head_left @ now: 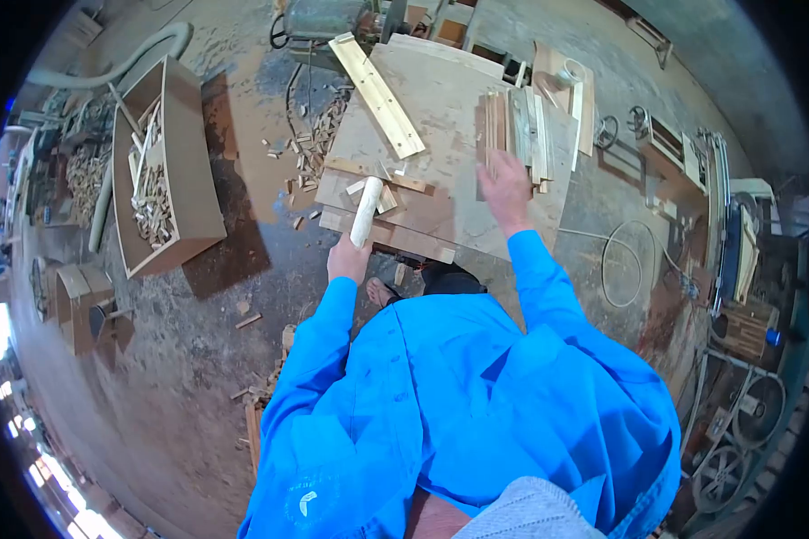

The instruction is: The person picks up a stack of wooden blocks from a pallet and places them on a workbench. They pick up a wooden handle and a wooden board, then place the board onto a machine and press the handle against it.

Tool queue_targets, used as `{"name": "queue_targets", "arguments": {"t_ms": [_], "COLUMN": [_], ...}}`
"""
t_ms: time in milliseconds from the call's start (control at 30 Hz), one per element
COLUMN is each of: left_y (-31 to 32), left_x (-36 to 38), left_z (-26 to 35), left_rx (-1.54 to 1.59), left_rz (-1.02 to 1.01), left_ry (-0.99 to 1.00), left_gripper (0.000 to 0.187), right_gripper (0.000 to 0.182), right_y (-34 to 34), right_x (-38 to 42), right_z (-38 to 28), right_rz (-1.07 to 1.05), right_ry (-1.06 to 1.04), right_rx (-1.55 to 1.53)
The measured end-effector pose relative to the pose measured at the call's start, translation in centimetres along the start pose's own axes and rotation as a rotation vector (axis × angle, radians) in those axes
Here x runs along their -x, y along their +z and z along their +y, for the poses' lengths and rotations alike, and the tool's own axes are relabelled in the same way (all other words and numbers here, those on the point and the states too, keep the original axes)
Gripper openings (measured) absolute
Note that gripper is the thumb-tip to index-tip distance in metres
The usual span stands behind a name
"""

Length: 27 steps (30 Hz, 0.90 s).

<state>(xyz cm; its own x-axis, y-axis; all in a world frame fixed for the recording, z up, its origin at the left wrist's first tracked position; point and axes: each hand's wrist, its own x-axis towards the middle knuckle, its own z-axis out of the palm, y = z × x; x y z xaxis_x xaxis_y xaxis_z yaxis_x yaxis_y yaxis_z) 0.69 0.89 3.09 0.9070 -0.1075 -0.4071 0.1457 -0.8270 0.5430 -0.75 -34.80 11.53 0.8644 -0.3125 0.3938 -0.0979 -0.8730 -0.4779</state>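
Note:
My left hand [349,259] is closed around the lower end of a pale, round-ended stick [366,211], which points away from me over the near edge of the work table [454,202]. It looks like a piece of light wood. My right hand [506,189] reaches over the table's right part, at the near end of a stack of wooden strips [519,135]. Its fingers look apart and touch or hover just over the brown strips; contact is hard to make out. Short wood offcuts [385,198] lie just beyond the stick.
A long pale board [377,94] with dark holes lies across the table's far left. On the floor to the left stands a large wooden box [184,162] holding offcuts. Scraps [319,139] litter the floor by the table. A machine [324,20] stands behind; a cable [634,269] loops at right.

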Motion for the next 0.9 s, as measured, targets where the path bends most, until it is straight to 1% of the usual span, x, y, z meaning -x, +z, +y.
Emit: {"name": "queue_targets", "arguments": {"t_ms": [33,67,133,167,233,367,433,467,533,567,600,667,700,767,800,867,900], "left_y": [0.0,0.0,0.3,0.2,-0.2,-0.3,-0.3,-0.5,-0.3,-0.2,-0.2,-0.3,-0.3,-0.3,-0.4,-0.5,-0.5], "left_x": [0.1,0.1,0.6,0.7,0.8,1.0,1.0,1.1,1.0,1.1,1.1,1.1,1.2,1.2,1.2,1.3,1.3], "left_z": [-0.1,-0.2,-0.2,-0.2,-0.3,-0.1,0.0,0.0,-0.3,-0.5,-0.4,-0.2,-0.1,0.0,0.1,0.1,0.1], "left_rx": [-0.007,-0.002,-0.002,0.003,0.000,0.006,-0.004,0.013,0.029,0.033,0.039,0.023,0.010,0.006,0.005,0.011,0.020], "left_rz": [-0.008,0.008,0.008,0.019,0.030,0.016,0.017,0.018,0.013,0.020,0.030,0.021,0.013,0.013,0.016,0.021,0.023], "left_ry": [0.005,0.012,0.021,0.040,0.064,0.062,0.063,0.071,0.085,0.095,0.104,0.089,0.070,0.067,0.064,0.068,0.074], "left_gripper": [0.048,0.048,0.048,0.048,0.047,0.049,0.049,0.050,0.050,0.049,0.049,0.048,0.048,0.048,0.048,0.048,0.048], "right_gripper": [0.037,0.037,0.043,0.043,0.050,0.057,0.057,0.057,0.053,0.049,0.049,0.045,0.045,0.046,0.046,0.045,0.045], "right_y": [-1.0,-1.5,-2.6,-2.8,-2.5,-2.3,-1.4,-1.3,-2.3,-3.1,-3.9,-4.9,-4.8,-4.1,-3.9,-3.5,-3.8], "right_x": [0.3,0.3,0.6,0.5,1.0,2.6,3.5,3.9,3.8,4.0,3.6,3.0,3.1,3.4,3.4,3.3,3.0], "right_z": [0.8,1.5,2.8,3.2,3.8,4.7,6.9,8.2,9.0,9.4,9.3,8.8,9.4,11.9,13.0,14.4,14.2], "right_rz": [0.062,0.063,0.071,0.075,0.093,0.149,0.353,0.352,0.316,0.254,0.259,0.199,0.200,0.201,0.201,0.281,0.281], "right_ry": [0.018,0.028,0.136,0.146,0.221,0.258,0.357,0.365,0.739,0.787,0.789,0.827,0.830,0.757,0.756,0.731,0.727], "right_rx": [0.050,0.054,0.176,0.179,0.349,0.427,0.341,0.345,-0.068,-0.180,-0.178,-0.197,-0.198,-0.332,-0.335,-0.345,-0.347]}}
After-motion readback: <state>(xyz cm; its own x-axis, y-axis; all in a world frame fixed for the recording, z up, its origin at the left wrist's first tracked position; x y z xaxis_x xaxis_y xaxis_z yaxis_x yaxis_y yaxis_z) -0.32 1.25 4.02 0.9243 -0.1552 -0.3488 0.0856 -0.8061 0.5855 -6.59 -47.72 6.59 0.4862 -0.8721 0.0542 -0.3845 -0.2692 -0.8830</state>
